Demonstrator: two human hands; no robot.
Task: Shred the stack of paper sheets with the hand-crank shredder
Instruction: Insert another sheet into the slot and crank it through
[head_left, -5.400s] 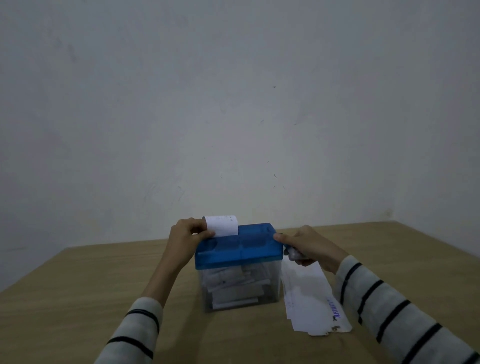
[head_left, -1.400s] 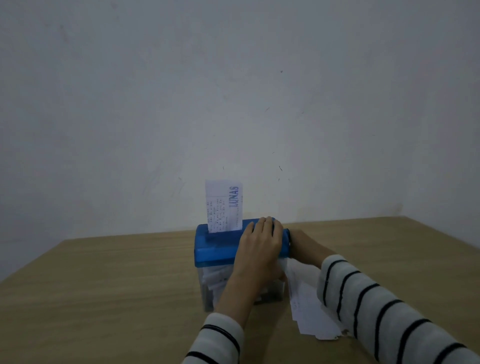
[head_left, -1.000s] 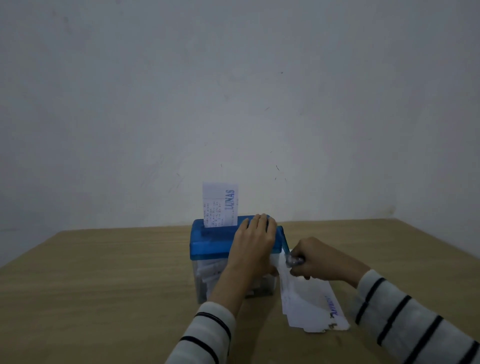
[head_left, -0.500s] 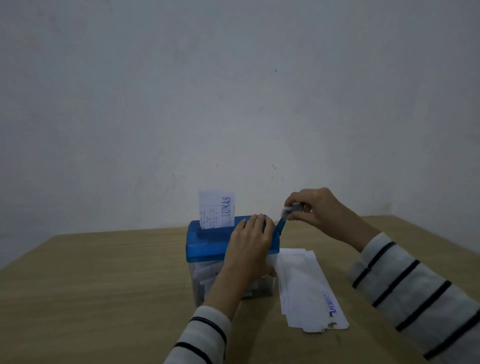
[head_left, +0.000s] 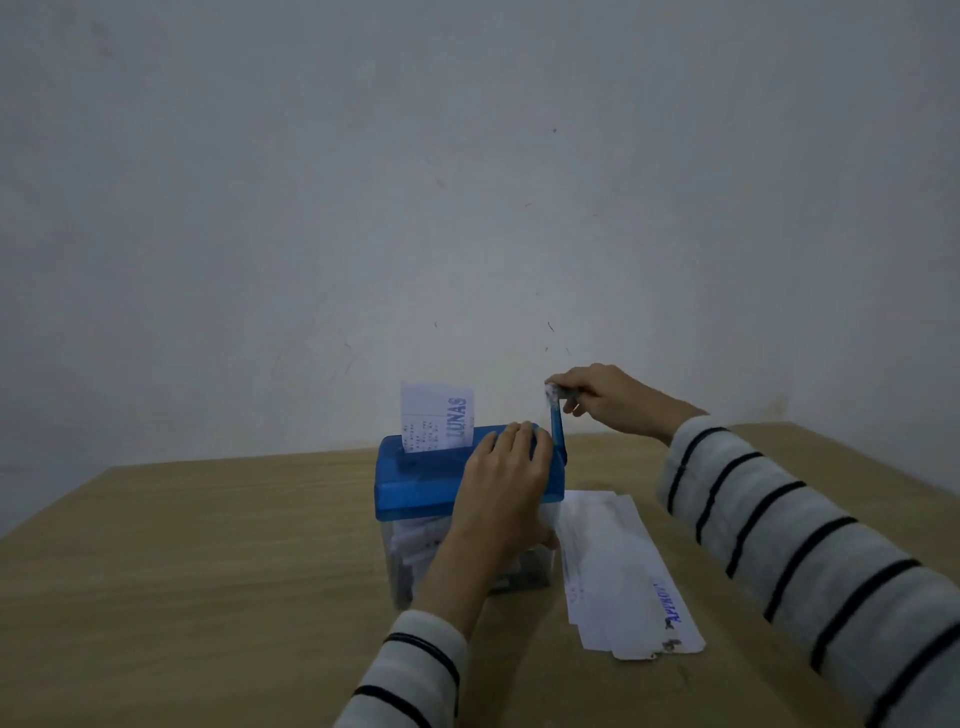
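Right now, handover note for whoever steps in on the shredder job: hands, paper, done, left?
Left hand: rests flat on the shredder's blue lid, steadying it; it holds nothing.
Right hand: pinches the knob of the crank, which stands up near the top of its turn.
One sheet, printed LUNAS, stands upright in the slot, partly fed.
Clear bin under the lid already holds shredded paper.
The remaining stack of sheets lies on the table just right of the shredder.
Left: crank the LUNAS sheet through, then feed the stack.
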